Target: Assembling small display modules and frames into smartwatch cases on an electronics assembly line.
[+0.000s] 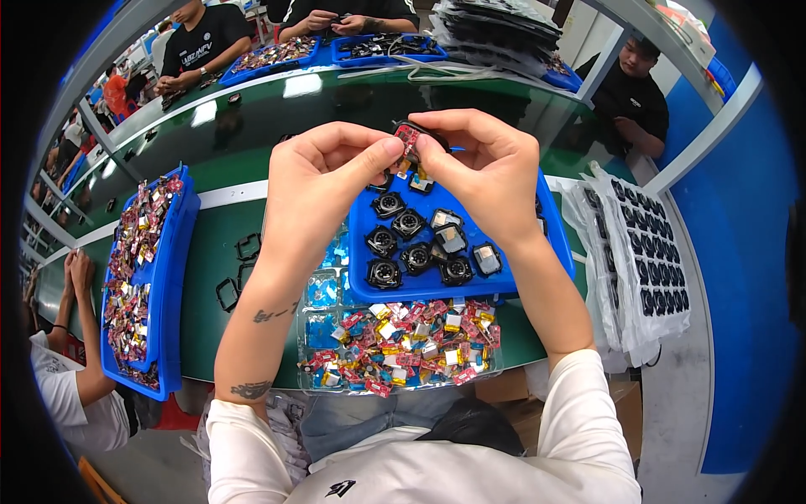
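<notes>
Both my hands are raised over the blue tray, fingertips close together. Between them is a small red circuit board against a black watch case. My left hand pinches the board with thumb and fingers. My right hand grips the watch case, its thumb against the board's edge. Fingers hide much of both pieces. Below, the tray holds several black watch cases, and some pieces with pale rectangular faces. Nearer me, a clear plastic tray carries a heap of red circuit boards with white and yellow parts.
At left stands a blue bin full of red boards. Black frames lie on the green table. White trays of black parts lean at right. Co-workers sit across and at both sides; grey metal posts frame the bench.
</notes>
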